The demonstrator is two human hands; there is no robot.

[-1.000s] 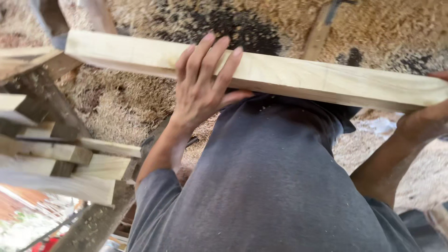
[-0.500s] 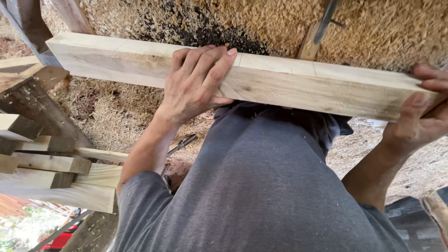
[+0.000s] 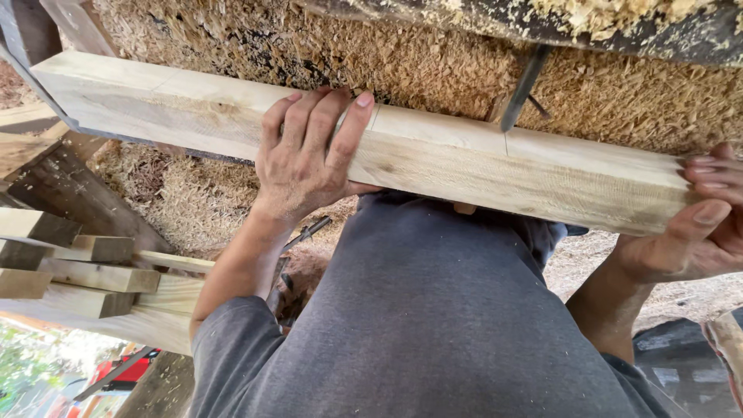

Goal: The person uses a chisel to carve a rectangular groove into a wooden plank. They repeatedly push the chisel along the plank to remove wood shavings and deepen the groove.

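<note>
Plank (image 3: pixel 464 166) now closer and larger in frame than half a second ago, spanning upper left to right edge; lifted toward camera, carry underway. Left hand (image 3: pixel 309 159) draped over plank's mid-left, fingers clamped across top face. Right hand (image 3: pixel 693 232) clamped on right end. Sawdust heap (image 3: pixel 387 62) behind, stacked offcuts (image 3: pixel 70 267) lower left
</note>
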